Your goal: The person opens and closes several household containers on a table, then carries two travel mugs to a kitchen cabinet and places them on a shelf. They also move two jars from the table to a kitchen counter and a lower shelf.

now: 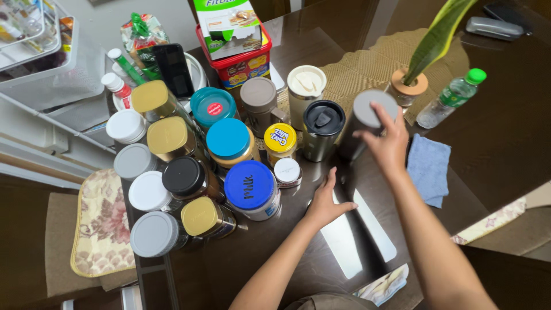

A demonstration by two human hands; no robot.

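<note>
We see the right hand [389,143] reaching forward over the dark glossy counter [493,143]; its grip is closed around a grey-lidded tumbler [363,121], fingers wrapped on the far side of the lid and upper wall. The tumbler stands upright near the middle of the counter, just right of a steel travel mug with a black flip lid [321,129] and just left of a blue cloth [429,167].

The left hand [326,204] lies flat, palm down on the counter, fingers spread, holding nothing; thumb points right toward pale window reflections on the surface.

Behind the mugs: a cream-lidded cup [306,86], a brown-lidded cup [259,99], a yellow-lidded jar [280,141].

Left of the hands we note a dense cluster of jars: a large blue-lidded jar [250,188] nearest the left hand, a small white-capped jar [287,171] beside it, teal-lidded jars [228,140], gold-lidded jars [167,136], a black-lidded one [183,177], several white and grey lids.

At far right a small plastic bottle with a green cap [450,99] lies tilted, near a plant in a cork-collared pot [405,87] standing on a woven mat [367,66]. A red box with a carton on top [241,51] sits at the back
</note>
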